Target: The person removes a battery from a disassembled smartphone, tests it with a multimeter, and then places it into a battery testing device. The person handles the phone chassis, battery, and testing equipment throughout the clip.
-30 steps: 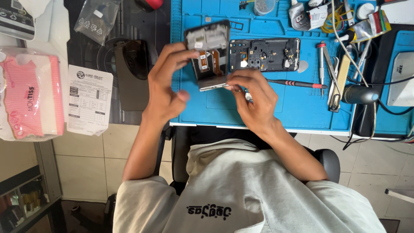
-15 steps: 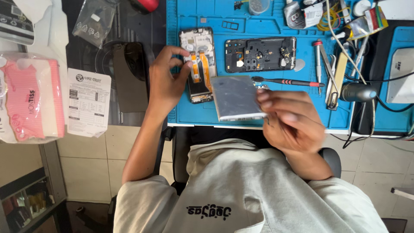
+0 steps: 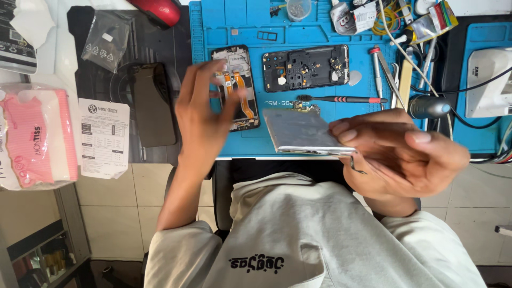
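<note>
My right hand [image 3: 397,152] grips a flat silver phone battery [image 3: 303,132] by its right end and holds it over the near edge of the blue work mat [image 3: 320,114]. My left hand [image 3: 201,114] hovers with fingers spread just left of an opened phone frame [image 3: 237,85] with orange flex cables, which lies flat on the mat. A second opened phone body [image 3: 305,68], dark with exposed boards, lies beyond the battery. A red-handled screwdriver [image 3: 341,99] rests between them.
A black phone back cover [image 3: 153,104] lies on a dark mat at the left. A paper slip [image 3: 104,137], a pink tissue pack [image 3: 34,140] and a plastic bag [image 3: 105,45] sit further left. Tools, cables and a white device [image 3: 488,82] crowd the right.
My right hand pulled the silver battery away from the phone frame and toward me. My left hand set the frame down on the mat and let go, its fingers now spread.
</note>
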